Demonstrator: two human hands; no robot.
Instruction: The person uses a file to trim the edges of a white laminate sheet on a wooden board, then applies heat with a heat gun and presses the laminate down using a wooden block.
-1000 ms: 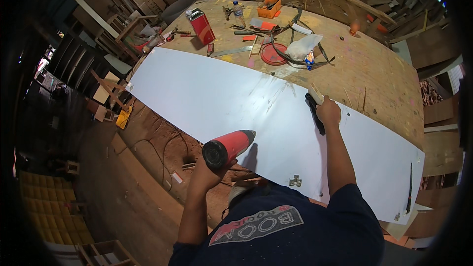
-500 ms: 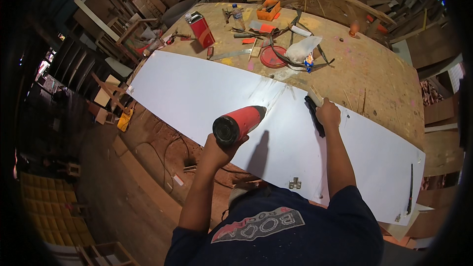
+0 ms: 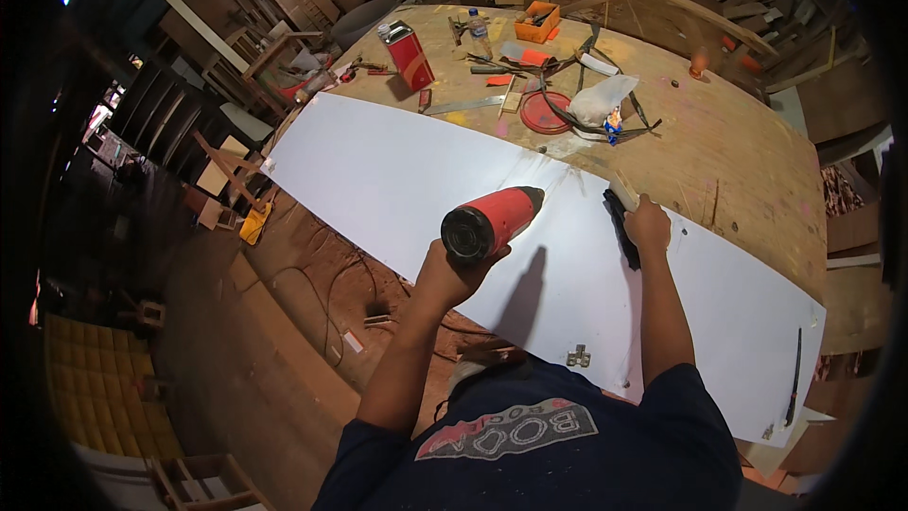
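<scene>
My left hand [image 3: 456,273] grips a red tool with a black end cap, shaped like a heat gun [image 3: 501,218], raised above a long white board [image 3: 359,156] with its nozzle toward the far edge. My right hand [image 3: 648,227] grips a pale wooden block [image 3: 622,187] with a long strip of black material [image 3: 619,232] under it, on the board near that edge. Streaky dark marks run across the board between both hands. A small metal hinge [image 3: 579,357] lies near the board's near edge, and a thin black rod [image 3: 794,377] at the right end.
On the wooden worktable [image 3: 728,161] beyond stand a red metal can [image 3: 407,57], a water bottle [image 3: 478,33] and an orange bin [image 3: 537,24], with a red lid [image 3: 546,112], plastic bag [image 3: 601,99] and black strips. Cables [image 3: 331,317] lie on the floor, lower left.
My left hand has moved up and toward the far edge with the red tool, whose shadow has lengthened on the board. My right hand stays at about the same place on the board.
</scene>
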